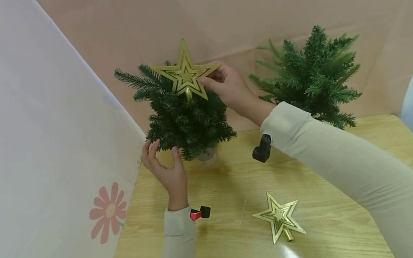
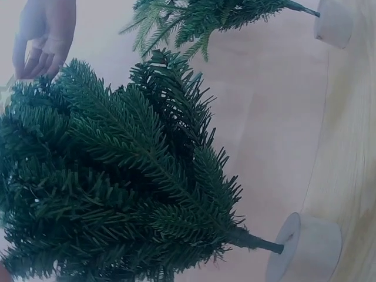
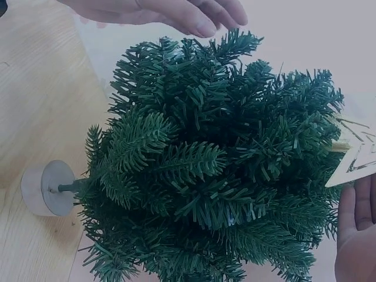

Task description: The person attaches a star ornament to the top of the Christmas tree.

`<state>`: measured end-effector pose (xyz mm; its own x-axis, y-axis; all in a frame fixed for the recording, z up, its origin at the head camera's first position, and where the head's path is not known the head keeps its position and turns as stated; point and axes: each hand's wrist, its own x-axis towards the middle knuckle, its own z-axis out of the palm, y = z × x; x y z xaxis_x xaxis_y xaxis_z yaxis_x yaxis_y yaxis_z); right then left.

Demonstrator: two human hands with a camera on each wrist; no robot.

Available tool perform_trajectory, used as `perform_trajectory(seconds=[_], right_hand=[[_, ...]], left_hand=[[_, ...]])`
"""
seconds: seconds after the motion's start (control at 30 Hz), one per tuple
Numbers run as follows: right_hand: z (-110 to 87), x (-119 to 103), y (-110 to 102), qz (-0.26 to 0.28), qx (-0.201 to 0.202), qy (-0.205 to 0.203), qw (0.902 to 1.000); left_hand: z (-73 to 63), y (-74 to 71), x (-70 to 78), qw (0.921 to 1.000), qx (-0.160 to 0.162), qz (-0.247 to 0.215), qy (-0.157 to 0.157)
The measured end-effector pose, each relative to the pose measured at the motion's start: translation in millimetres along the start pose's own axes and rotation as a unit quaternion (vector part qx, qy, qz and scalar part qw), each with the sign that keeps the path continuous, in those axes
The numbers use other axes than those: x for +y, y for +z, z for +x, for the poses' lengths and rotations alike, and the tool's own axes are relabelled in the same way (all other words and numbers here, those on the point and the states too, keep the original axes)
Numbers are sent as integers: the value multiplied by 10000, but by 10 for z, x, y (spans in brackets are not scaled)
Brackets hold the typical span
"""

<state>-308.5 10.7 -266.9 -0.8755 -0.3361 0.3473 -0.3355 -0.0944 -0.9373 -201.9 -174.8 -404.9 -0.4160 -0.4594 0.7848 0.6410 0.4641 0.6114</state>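
At the top of the left small artificial Christmas tree [image 1: 189, 122], my right hand [image 1: 230, 88] pinches a gold star tree topper [image 1: 186, 73] by its right-hand point. The star stands upright, its short tube down by the upper branches; whether a twig is inside the tube I cannot tell. In the right wrist view the star [image 3: 355, 155] shows at the right edge beside the fingers. My left hand [image 1: 166, 172] is at the tree's lower left branches, fingers and thumb spread and gently bent, holding nothing. The tree's round pale base [image 2: 311, 247] stands on the table.
A second small Christmas tree [image 1: 314, 74] stands at the right, partly behind my right forearm. Another gold star topper [image 1: 279, 215] lies flat on the wooden table [image 1: 231, 249] near the front. Fabric walls [image 1: 32, 127] enclose the table at the back and sides.
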Motion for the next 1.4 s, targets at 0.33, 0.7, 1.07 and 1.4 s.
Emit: perform_trajectory(seconds=[0.33,0.7,1.07,1.4], right_hand=[[-2,15,-14,-136,11,23,9999],[-27,62,45,-83,-193,-189,9996],[-15,25,64,-394,-277,-3,9988],[-27,-14,14,-755,-115,127,9970]], left_hand=[[-60,53,-87,9968,-128,-550,-568],[-42,22,-49,9939,-19,-828,-730],[-68,-36,-136,9835,466,-1354,-1108],[-57,-38,-88,9901,-300,-566,-1248]])
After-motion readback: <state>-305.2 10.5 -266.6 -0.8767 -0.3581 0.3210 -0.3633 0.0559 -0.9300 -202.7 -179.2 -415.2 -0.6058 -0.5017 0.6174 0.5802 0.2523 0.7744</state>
